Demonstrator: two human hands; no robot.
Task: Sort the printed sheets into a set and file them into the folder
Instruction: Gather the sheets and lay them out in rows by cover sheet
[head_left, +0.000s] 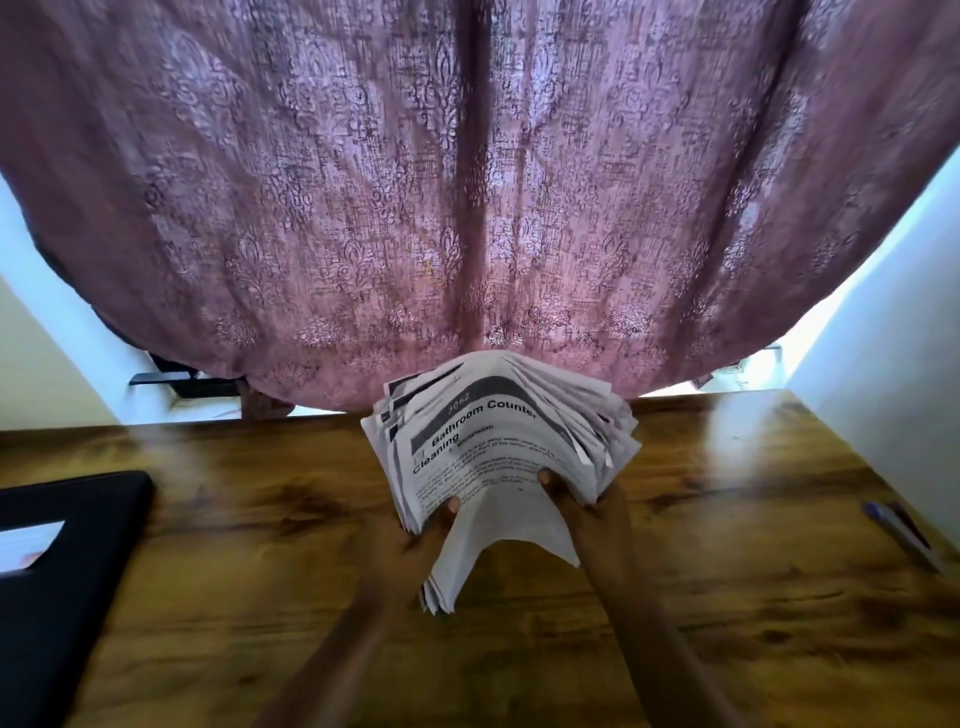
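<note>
A thick, uneven stack of printed sheets (498, 447) is held above the wooden table (727, 571); its top page reads "Bathroom Counter Cleaning". My left hand (415, 535) grips the stack's lower left side, thumb on the top page. My right hand (587, 504) grips the lower right side, thumb on top as well. The sheets' near edge droops down between my hands. A black folder (67, 571) lies at the table's left edge, with a white patch showing on it.
A pen (904, 535) lies near the table's right edge. A mauve patterned curtain (467, 208) hangs just behind the table, filling the background. White walls stand on either side.
</note>
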